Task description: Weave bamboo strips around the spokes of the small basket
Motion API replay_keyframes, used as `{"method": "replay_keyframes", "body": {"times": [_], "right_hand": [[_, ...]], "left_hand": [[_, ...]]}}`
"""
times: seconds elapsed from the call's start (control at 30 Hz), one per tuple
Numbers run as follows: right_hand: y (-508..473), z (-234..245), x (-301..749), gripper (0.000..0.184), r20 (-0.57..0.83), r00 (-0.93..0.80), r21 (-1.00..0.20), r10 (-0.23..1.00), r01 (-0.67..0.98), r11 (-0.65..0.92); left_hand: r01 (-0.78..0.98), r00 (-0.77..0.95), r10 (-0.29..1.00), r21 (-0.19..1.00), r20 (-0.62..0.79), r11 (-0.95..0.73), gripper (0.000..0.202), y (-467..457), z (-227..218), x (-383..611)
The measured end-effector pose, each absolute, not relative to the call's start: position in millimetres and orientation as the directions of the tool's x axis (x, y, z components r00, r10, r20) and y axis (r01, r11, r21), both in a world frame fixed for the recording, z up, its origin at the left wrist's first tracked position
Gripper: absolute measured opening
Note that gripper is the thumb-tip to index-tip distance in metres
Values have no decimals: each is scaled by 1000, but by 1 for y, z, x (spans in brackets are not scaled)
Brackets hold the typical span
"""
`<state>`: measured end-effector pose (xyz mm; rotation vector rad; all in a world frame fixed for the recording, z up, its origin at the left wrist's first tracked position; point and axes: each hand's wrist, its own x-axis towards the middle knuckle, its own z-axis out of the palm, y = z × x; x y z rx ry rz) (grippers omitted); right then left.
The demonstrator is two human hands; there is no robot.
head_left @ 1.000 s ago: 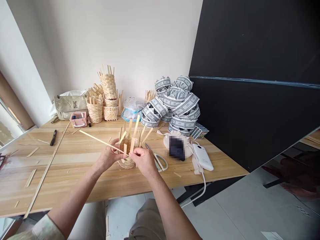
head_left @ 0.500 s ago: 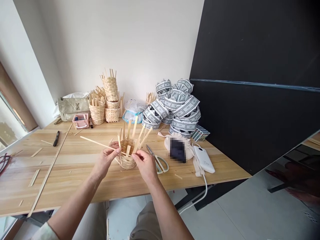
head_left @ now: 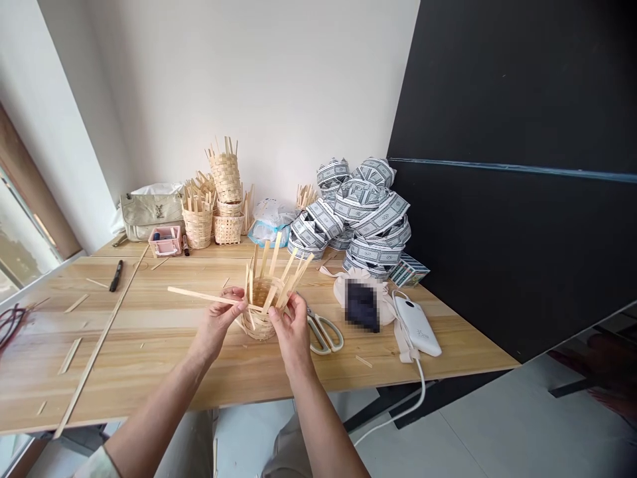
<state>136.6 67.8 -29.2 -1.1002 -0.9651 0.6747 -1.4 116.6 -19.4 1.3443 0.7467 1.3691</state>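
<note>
A small half-woven bamboo basket (head_left: 259, 322) stands on the wooden table (head_left: 149, 358), with several loose upright strips fanning out of its top. My left hand (head_left: 220, 318) pinches a long thin bamboo strip (head_left: 199, 296) that sticks out to the left from the basket's rim. My right hand (head_left: 293, 323) is closed on the basket's right side, its fingers pinching the upright strips there.
Scissors (head_left: 322, 330) lie just right of the basket, then a cloth pouch (head_left: 361, 300) and a white power bank (head_left: 417, 317) with its cable. Finished baskets (head_left: 213, 206), a handbag (head_left: 149, 211) and patterned rolls (head_left: 361, 212) line the wall. A long strip (head_left: 97, 345) and a marker (head_left: 116, 275) lie left.
Both hands have turned and shifted the basket a little. The long strip has been drawn further in, so less sticks out left. The right hand has moved from the front to the basket's right side.
</note>
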Motion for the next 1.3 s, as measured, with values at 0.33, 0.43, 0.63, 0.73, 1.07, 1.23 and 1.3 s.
{"method": "replay_keyframes", "body": {"times": [0.33, 0.43, 0.63, 0.73, 1.07, 1.23, 1.3], "right_hand": [[72, -23, 147, 40, 227, 336, -904, 914, -276, 326], [73, -22, 150, 40, 225, 311, -897, 923, -304, 321], [76, -14, 157, 35, 175, 304, -902, 937, -331, 276], [76, -7, 160, 38, 102, 267, -916, 958, -351, 196], [73, -2, 132, 42, 69, 257, -951, 964, -274, 141], [73, -3, 122, 44, 107, 242, -968, 964, -194, 156], [74, -3, 119, 41, 157, 255, -974, 954, -122, 193]], "left_hand": [[-179, 300, 861, 910, 411, -373, 16, 115, -23, -1], [-120, 287, 847, 894, 447, -431, 19, 116, -27, 0], [2, 280, 734, 764, 619, -645, 29, 117, -19, 0], [131, 319, 662, 660, 679, -740, 27, 113, -3, -5], [314, 342, 671, 593, 658, -741, 24, 101, 6, -26], [285, 311, 707, 647, 635, -707, 17, 107, 4, -36], [280, 321, 712, 656, 625, -701, 12, 109, 7, -38]]}}
